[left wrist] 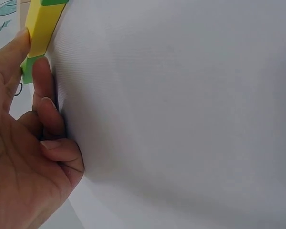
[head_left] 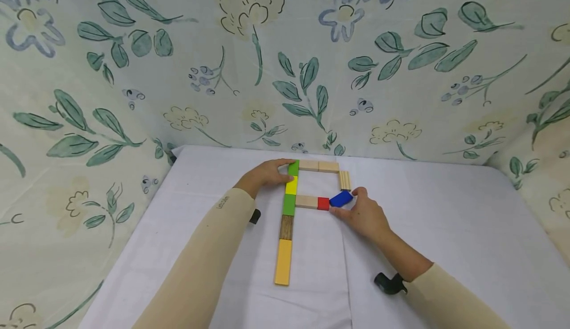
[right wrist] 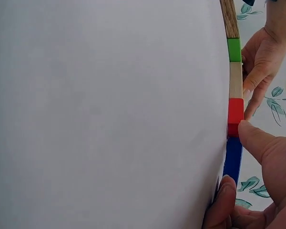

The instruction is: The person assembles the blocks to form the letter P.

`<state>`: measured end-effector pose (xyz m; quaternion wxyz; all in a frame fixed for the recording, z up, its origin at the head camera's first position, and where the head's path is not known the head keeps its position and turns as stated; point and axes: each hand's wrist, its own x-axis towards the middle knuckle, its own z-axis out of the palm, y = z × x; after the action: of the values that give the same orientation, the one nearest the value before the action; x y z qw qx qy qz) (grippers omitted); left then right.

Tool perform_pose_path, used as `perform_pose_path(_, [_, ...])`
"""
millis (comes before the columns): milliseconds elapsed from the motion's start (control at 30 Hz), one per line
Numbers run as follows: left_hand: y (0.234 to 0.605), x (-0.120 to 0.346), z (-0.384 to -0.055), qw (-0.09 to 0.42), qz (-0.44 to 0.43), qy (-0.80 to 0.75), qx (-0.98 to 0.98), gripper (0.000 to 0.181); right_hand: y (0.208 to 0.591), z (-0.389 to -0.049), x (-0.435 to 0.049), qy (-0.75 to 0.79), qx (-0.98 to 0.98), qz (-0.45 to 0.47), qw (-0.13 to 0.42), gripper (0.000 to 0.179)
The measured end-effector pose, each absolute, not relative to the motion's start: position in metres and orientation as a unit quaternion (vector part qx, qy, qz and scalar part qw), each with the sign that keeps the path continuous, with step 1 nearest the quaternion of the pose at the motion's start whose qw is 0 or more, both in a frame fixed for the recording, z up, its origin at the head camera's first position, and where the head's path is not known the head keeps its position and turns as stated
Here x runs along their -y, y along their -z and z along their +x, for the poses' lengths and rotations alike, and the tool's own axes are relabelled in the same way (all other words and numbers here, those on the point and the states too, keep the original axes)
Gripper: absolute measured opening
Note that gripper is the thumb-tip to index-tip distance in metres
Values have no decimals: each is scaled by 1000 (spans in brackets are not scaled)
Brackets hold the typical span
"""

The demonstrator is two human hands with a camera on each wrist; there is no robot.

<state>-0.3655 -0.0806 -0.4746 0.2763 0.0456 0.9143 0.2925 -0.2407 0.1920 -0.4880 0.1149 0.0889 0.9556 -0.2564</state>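
Note:
In the head view, wooden blocks lie flat in a P-like outline. My right hand (head_left: pixel 366 216) pinches a blue block (head_left: pixel 341 199) at its two ends, thumb by the red block (head_left: pixel 323 204) and a finger at the far end. The blue block is tilted beside the red one, under a ridged light-wood block (head_left: pixel 345 180). My left hand (head_left: pixel 266 174) touches the upper green block (head_left: pixel 293 167) with a fingertip and the yellow block (head_left: pixel 291 185) with the thumb. Its remaining fingers are bent against the cloth in the left wrist view.
Below the yellow block stand a green block (head_left: pixel 289 205), a dark striped block (head_left: pixel 287 227) and a long orange block (head_left: pixel 283 262). Plain wood blocks (head_left: pixel 308 165) form the top bar, and another plain block (head_left: pixel 307 201) the lower one. White cloth (head_left: pixel 423 210) covers the table before a floral curtain.

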Motion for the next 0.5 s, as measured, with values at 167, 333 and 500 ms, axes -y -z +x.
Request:
perform_pose_path(167, [474,84,-365,277,52,-291,-914,65,486,-238,-191,274,-947,104,130,97])
perform_pose_path(333, [473,88,-365,272,63,-295,-914,66,481,-234,-196,292,-939,109,146,98])
perform_pose_path(500, [478,91,-363,265,83,-309,-910,70,475,-231,-213,288,-942,111,131,97])
